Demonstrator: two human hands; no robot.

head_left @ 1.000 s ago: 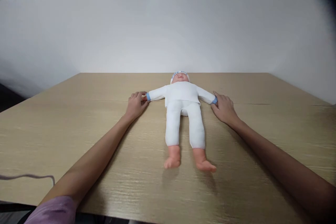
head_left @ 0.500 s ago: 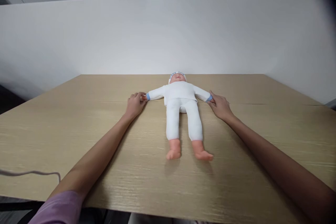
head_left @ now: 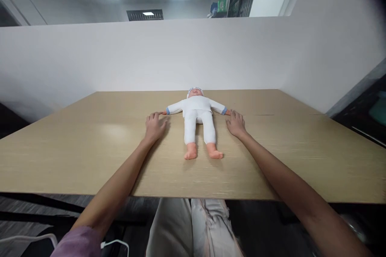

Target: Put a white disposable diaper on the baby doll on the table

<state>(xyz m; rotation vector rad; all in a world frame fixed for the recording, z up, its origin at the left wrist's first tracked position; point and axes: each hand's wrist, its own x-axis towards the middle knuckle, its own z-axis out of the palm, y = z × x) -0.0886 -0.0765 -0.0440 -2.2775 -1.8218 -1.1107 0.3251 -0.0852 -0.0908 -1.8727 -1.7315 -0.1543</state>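
A baby doll (head_left: 198, 105) in a white long-sleeved top and white trousers lies on its back on the wooden table (head_left: 90, 156). Its arms are spread, with blue cuffs at the wrists, and its bare feet point toward me. A white cap with blue print covers its head. My left hand (head_left: 155, 127) rests palm down by the doll's hand on the left, fingers apart and nothing held. On the other side, my right hand (head_left: 236, 123) lies open just beside the doll's other hand. Whether the fingertips touch the doll's hands I cannot tell.
Behind the table rises a white partition (head_left: 144, 56), with a room and ceiling lights beyond it. A dark object (head_left: 368, 108) stands at the right edge. White cable (head_left: 116, 242) hangs below the table at the lower left, near my legs (head_left: 181, 229).
Both hands have let go of the doll's hands and drawn slightly back onto the table. The doll still lies with arms spread. My view has tilted up and moved back.
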